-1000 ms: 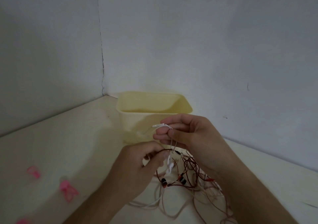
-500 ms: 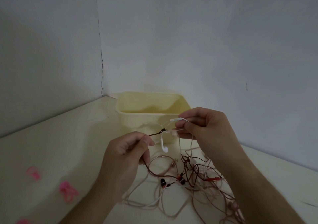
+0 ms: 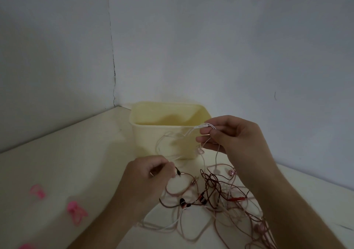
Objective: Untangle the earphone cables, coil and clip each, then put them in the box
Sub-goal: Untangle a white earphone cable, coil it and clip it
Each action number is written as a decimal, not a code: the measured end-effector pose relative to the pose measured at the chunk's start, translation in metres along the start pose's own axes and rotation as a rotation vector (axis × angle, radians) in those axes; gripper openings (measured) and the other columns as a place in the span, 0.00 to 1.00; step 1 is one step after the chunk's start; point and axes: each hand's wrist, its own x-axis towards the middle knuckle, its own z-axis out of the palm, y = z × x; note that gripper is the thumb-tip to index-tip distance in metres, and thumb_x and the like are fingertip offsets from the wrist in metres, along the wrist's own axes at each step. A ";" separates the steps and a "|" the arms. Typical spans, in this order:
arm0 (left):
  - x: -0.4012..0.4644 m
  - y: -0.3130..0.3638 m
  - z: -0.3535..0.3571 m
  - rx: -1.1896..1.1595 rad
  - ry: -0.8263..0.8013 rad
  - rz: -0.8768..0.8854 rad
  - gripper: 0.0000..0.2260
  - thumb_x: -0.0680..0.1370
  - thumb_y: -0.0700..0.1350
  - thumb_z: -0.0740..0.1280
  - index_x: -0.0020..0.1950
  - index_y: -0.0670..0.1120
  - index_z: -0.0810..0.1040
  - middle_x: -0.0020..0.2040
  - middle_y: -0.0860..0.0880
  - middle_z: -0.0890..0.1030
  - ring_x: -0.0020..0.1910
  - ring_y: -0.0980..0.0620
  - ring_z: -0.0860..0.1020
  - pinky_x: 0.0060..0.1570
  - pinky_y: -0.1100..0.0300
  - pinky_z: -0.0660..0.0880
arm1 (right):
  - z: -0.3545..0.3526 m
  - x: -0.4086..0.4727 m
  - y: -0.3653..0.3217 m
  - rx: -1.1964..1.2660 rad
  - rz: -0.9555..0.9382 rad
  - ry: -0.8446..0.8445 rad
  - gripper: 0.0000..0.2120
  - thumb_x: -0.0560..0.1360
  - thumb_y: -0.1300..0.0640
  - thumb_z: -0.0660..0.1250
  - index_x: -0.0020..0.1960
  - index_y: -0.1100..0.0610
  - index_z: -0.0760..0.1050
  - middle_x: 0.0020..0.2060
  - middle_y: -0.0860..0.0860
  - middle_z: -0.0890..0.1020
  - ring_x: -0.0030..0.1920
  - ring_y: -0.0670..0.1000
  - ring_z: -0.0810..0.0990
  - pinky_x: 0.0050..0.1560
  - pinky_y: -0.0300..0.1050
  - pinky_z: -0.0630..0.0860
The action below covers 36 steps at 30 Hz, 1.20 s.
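Your right hand pinches the white cable, left hand pinches a plug — thin, floppy stuff — hold near ends.

right hand: pinches white cable, raised by box | left hand: pinches dark cable low | tangle on counter | pink clips left
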 end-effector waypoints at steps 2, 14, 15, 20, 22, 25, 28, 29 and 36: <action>-0.002 -0.003 0.005 0.152 0.033 0.061 0.09 0.78 0.52 0.73 0.38 0.51 0.82 0.33 0.54 0.80 0.33 0.57 0.77 0.36 0.62 0.71 | 0.001 -0.001 0.001 -0.020 -0.008 -0.033 0.07 0.81 0.73 0.67 0.52 0.66 0.83 0.43 0.60 0.89 0.44 0.60 0.90 0.47 0.50 0.88; 0.001 0.004 0.010 -0.247 -0.098 -0.046 0.07 0.79 0.41 0.74 0.54 0.53 0.86 0.45 0.49 0.89 0.44 0.47 0.86 0.46 0.54 0.81 | 0.025 -0.009 0.017 -0.213 -0.015 -0.231 0.11 0.81 0.74 0.67 0.51 0.62 0.84 0.42 0.56 0.89 0.43 0.58 0.90 0.49 0.56 0.88; 0.001 0.003 0.008 -0.248 -0.069 -0.050 0.07 0.80 0.37 0.73 0.50 0.49 0.87 0.44 0.49 0.89 0.42 0.49 0.86 0.43 0.57 0.80 | 0.024 -0.009 0.017 -0.217 -0.016 -0.214 0.11 0.81 0.73 0.67 0.51 0.61 0.84 0.42 0.56 0.89 0.43 0.57 0.90 0.50 0.56 0.88; 0.001 0.004 0.005 -0.207 -0.092 -0.057 0.08 0.79 0.37 0.73 0.46 0.49 0.87 0.38 0.47 0.86 0.38 0.49 0.84 0.43 0.59 0.78 | 0.019 -0.005 0.018 -0.171 0.010 -0.145 0.09 0.81 0.71 0.68 0.51 0.60 0.84 0.42 0.56 0.89 0.43 0.57 0.90 0.49 0.57 0.87; 0.001 0.006 0.007 -0.220 -0.142 -0.058 0.06 0.79 0.39 0.73 0.48 0.50 0.88 0.41 0.46 0.87 0.42 0.48 0.85 0.47 0.60 0.79 | 0.019 -0.005 0.018 -0.149 0.026 -0.151 0.08 0.81 0.72 0.68 0.51 0.62 0.84 0.42 0.57 0.89 0.44 0.58 0.90 0.48 0.56 0.87; 0.000 0.006 0.009 -0.213 -0.166 -0.034 0.05 0.78 0.39 0.75 0.46 0.49 0.87 0.41 0.45 0.87 0.39 0.49 0.84 0.44 0.62 0.78 | 0.021 -0.007 0.018 -0.148 0.032 -0.172 0.09 0.81 0.73 0.67 0.51 0.62 0.84 0.43 0.57 0.89 0.44 0.58 0.90 0.47 0.56 0.88; 0.000 0.002 0.009 -0.145 -0.139 -0.008 0.06 0.78 0.38 0.75 0.46 0.49 0.86 0.41 0.47 0.86 0.41 0.51 0.84 0.45 0.62 0.77 | 0.022 -0.007 0.019 -0.171 0.026 -0.184 0.11 0.81 0.73 0.66 0.51 0.61 0.84 0.43 0.57 0.89 0.44 0.58 0.90 0.48 0.57 0.87; 0.001 0.001 0.009 -0.132 -0.131 0.001 0.06 0.78 0.38 0.75 0.46 0.49 0.86 0.42 0.48 0.86 0.42 0.51 0.83 0.46 0.61 0.77 | 0.021 -0.007 0.019 -0.183 0.022 -0.184 0.11 0.81 0.73 0.66 0.51 0.61 0.84 0.43 0.56 0.89 0.44 0.57 0.90 0.48 0.57 0.87; 0.000 0.001 0.007 -0.151 -0.101 0.047 0.10 0.78 0.35 0.74 0.46 0.51 0.83 0.44 0.50 0.85 0.45 0.50 0.83 0.50 0.55 0.79 | 0.019 -0.005 0.021 -0.289 0.034 -0.159 0.09 0.80 0.71 0.70 0.48 0.59 0.85 0.39 0.54 0.89 0.40 0.55 0.90 0.44 0.49 0.87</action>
